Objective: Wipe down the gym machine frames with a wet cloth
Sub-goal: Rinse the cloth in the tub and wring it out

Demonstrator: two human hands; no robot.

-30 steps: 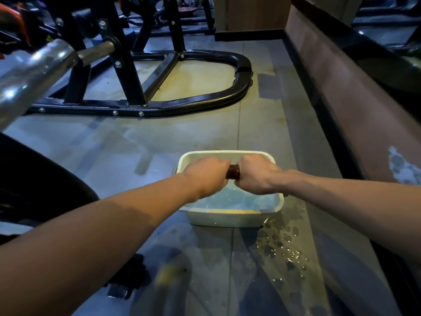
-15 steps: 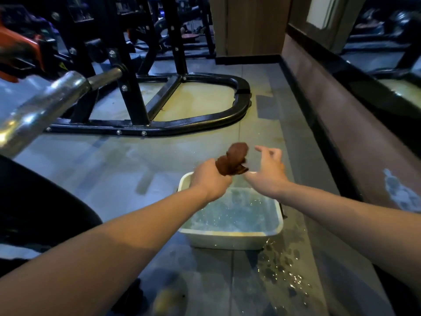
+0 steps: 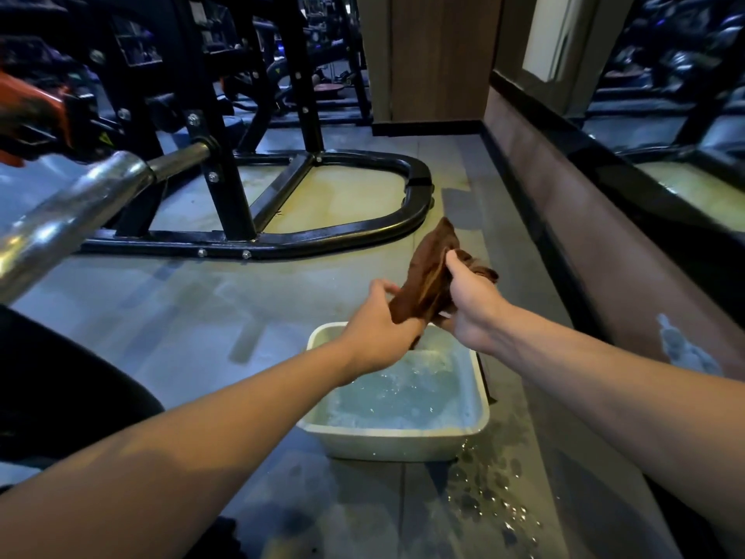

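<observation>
A brown wet cloth [image 3: 427,272] is held up above the white basin [image 3: 397,443] of water. My left hand [image 3: 379,328] grips its lower end. My right hand [image 3: 469,300] pinches its upper right part, thumb on the fabric. The cloth is partly unrolled and stands up between both hands. The black gym machine frame [image 3: 354,232] lies on the floor beyond, with black uprights [image 3: 225,183] bolted to it. A chrome bar [image 3: 76,207] runs in from the left edge.
Water drops [image 3: 492,494] wet the floor right of the basin. A low brown wall [image 3: 604,252] with a dark ledge runs along the right. A wooden pillar [image 3: 435,58] stands at the back. An orange machine part [image 3: 32,110] is at far left.
Both hands stopped wringing the cloth over the basin and lifted it. The right hand let go, then took hold of it again as it unrolled. The view tilted up.
</observation>
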